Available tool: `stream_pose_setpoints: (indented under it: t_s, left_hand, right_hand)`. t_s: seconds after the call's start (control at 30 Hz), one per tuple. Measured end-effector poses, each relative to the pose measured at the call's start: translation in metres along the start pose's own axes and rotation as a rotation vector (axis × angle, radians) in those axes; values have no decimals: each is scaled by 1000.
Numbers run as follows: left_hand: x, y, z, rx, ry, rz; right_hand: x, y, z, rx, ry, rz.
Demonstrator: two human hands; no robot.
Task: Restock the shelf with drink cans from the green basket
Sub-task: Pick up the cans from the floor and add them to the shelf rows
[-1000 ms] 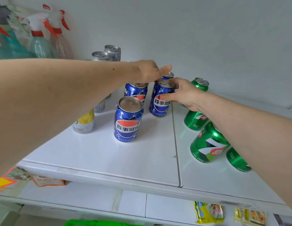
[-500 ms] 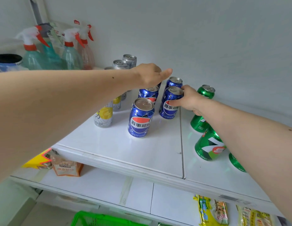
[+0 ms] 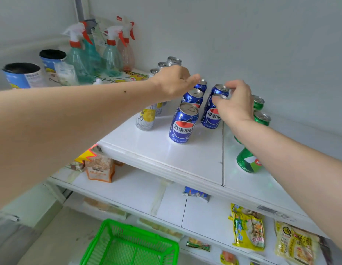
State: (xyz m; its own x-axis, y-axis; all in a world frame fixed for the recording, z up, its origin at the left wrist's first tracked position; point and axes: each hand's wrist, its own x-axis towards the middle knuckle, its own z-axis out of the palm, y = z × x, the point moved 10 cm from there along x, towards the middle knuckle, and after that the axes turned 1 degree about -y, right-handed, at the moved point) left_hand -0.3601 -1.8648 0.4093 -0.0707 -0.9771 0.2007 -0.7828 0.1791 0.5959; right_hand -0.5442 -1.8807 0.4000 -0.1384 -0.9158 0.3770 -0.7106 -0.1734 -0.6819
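While the right hand is curled over the rim of a blue can on the shelf, a pinch at its top is judged likely, though the fingertips' contact is partly hidden. The left hand is held loosely curled over the blue cans just left of that grip, nothing visibly grasped. Tight rows stand on either side, so a sideways nudge could topple a neighbour. The green basket, far below, appears emptied
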Motion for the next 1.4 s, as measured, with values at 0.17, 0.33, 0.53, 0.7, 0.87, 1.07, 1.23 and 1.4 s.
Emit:
stream_pose_setpoints:
  t_s: [0.17,0.33,0.53,0.7,0.87,1.07,1.23,1.4]
  left_hand:
    - [-56,-43,-39,-75,190,-23]
    - [-124,-102,-93,-90,424,50]
    - [-208,-212,-127,-124,414,8]
    - [-278,-336,-109,-92,325,-151]
    - [-345,-453,-69,-78,262,-333]
    - [-428,-582,1,-72,203,-582]
    - [-508,-687,80,-123,212,-802]
    - [-597,-783,182,-199,162,-1045]
  right_hand:
    - [-66,-64,27,184,51,-170]
    - [-137,-118,74,320,129,-278]
    - [-230,-174,164,362,123,-345]
    - [-315,-192,266,355,9,-372]
    - [-391,-173,376,376,-190,-326]
    - [-477,-123,497,355,-433,-257]
    - [-558,-55,602,278,-687,-166]
    - [-647,32,711,84,-927,-104]
